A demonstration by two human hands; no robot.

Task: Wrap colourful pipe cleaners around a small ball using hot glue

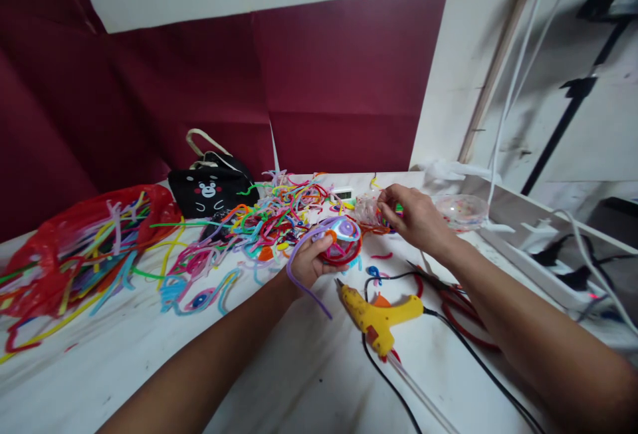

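My left hand [308,262] is closed around a pipe-cleaner craft [345,229] with a pale blue and purple eye shape, an orange bit and red loops. A long purple pipe cleaner [298,282] trails from it over my wrist. My right hand [416,216] is held beside a crumpled clear plastic bag [367,208], fingers bent and drawn together. What they hold, if anything, is hidden. Below the hands, a yellow hot glue gun [379,318] lies on the white table with a clear glue stick [419,391] in its back.
Tangled colourful pipe cleaners [269,218] cover the table's far middle. A red plastic bag [54,248] of them lies left, beside a black bag [214,188]. A clear tray [461,211] sits right, near a white box with cables [543,241]. A black cord [478,354] crosses the front.
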